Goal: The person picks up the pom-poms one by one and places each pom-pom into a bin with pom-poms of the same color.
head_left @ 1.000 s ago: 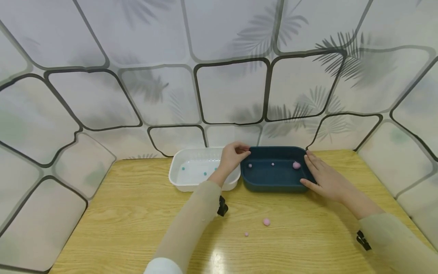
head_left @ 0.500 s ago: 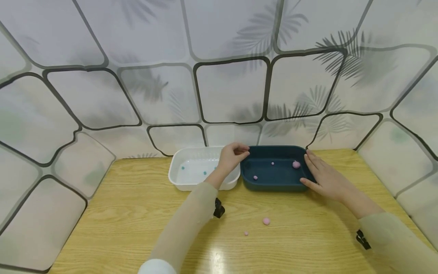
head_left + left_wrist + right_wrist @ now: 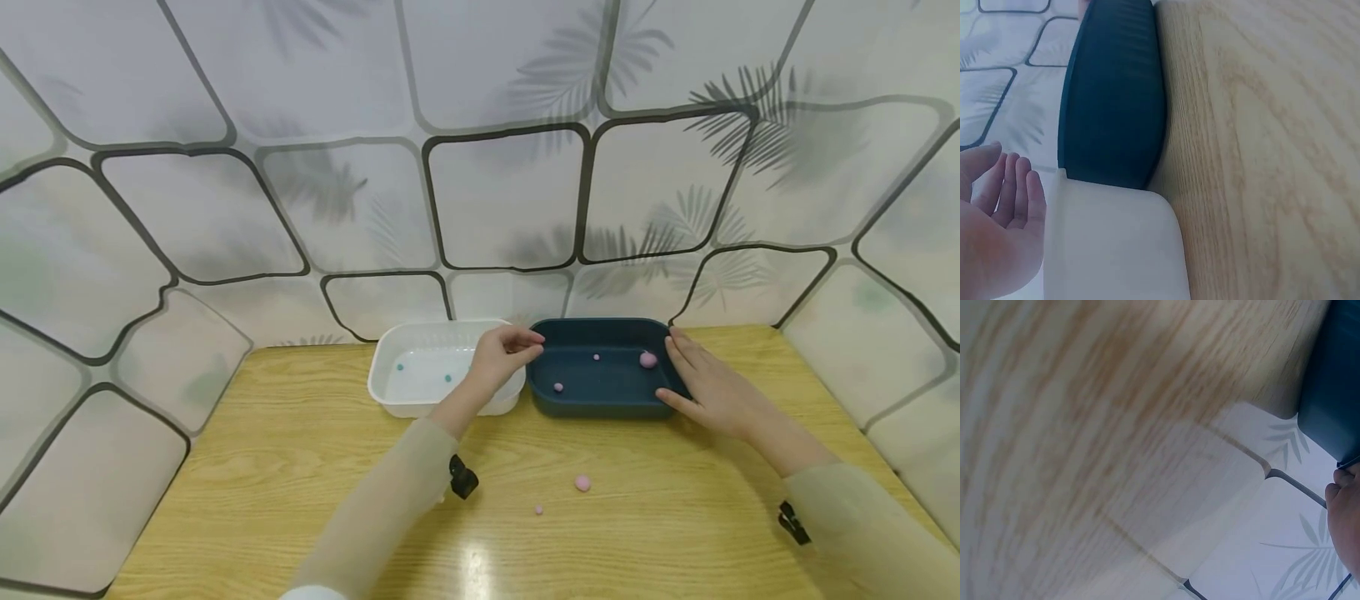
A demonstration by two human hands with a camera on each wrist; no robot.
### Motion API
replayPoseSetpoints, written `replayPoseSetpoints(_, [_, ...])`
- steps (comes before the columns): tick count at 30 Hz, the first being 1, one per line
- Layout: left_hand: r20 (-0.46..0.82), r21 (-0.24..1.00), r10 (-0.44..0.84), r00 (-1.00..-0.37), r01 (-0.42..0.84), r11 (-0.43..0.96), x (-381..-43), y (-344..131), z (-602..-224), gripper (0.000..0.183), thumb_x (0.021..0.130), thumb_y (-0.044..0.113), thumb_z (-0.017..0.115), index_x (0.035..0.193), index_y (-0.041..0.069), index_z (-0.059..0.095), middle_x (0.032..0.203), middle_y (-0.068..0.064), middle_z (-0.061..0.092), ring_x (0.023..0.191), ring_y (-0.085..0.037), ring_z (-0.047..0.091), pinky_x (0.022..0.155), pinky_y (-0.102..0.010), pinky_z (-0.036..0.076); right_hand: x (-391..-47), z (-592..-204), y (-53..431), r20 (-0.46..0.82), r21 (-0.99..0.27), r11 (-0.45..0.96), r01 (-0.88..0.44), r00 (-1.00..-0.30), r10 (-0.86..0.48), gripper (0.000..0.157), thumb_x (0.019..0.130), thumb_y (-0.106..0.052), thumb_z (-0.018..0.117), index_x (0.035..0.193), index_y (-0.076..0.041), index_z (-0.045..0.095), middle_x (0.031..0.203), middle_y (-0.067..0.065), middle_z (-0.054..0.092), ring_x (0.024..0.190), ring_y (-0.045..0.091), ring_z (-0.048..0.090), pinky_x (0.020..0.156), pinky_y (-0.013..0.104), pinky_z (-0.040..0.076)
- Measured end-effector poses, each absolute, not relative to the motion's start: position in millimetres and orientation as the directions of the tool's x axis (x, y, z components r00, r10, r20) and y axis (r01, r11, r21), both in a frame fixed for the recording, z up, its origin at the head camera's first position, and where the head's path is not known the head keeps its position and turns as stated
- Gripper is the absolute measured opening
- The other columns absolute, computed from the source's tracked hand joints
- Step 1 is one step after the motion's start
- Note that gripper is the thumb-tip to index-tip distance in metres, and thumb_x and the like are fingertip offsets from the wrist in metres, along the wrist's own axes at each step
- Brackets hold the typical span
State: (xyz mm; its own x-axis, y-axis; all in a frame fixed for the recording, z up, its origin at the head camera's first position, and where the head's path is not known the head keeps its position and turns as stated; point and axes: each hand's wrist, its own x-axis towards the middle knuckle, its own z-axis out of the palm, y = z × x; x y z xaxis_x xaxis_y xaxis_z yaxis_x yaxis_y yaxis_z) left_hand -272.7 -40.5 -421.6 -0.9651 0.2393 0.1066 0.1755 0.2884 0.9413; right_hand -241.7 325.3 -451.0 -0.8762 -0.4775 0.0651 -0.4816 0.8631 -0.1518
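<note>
My left hand (image 3: 497, 358) hovers above the right end of the white tray (image 3: 397, 400), fingertips close to where it meets the dark blue tray (image 3: 600, 410). In the left wrist view the fingers are loosely bent, the thumb stands apart and nothing lies between them. My right hand (image 3: 712, 387) rests along the right edge of the blue tray, fingers extended. Inside that tray are a larger pink ball (image 3: 648, 359), a tiny pink ball (image 3: 596, 357) and a small pink ball (image 3: 558, 387) near the front left. Small teal balls (image 3: 447, 378) lie in the white tray, partly hidden by my left hand.
A pink ball (image 3: 582, 482) and a smaller pink bead (image 3: 538, 510) lie on the wooden table (image 3: 285, 467) in front of the trays. Behind them rises a wall (image 3: 510, 208) with a stone-and-leaf pattern, and patterned side panels flank the table.
The small pink ball in the blue tray has rolled from the left side towards the front. My left hand has drawn slightly back and left; the right hand has stayed put.
</note>
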Motion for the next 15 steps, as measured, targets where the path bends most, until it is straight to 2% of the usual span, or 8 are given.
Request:
replayPoseSetpoints(8, [0.084, 0.953, 0.288, -0.954, 0.161, 0.255, -249, -52, -419, 0.023, 0.101, 0.01, 0.073, 0.119, -0.003, 0.076, 0.118, -0.019, 0.077, 0.095, -0.016, 0.071, 0.084, -0.022, 0.059, -241, -451, 325, 0.062, -0.161, 0.865, -0.475, -0.88, -0.471, 0.095, 0.107, -0.052, 0.057, 0.165, 0.012, 0.015, 0.174, 0.033, 0.011, 0.16, 0.053, 0.02, 0.126, 0.067, 0.029])
replayPoseSetpoints(15, [0.078, 0.948, 0.321, -0.944, 0.17, 0.268, -229, -56, -424, 0.019, 0.1, 0.008, 0.074, 0.115, -0.002, 0.077, 0.113, -0.021, 0.078, 0.096, -0.021, 0.075, 0.082, -0.018, 0.059, -240, -450, 325, 0.063, -0.158, 0.865, -0.477, -0.879, -0.473, 0.095, 0.107, -0.052, 0.057, 0.165, 0.012, 0.015, 0.174, 0.034, 0.011, 0.159, 0.054, 0.021, 0.125, 0.068, 0.029])
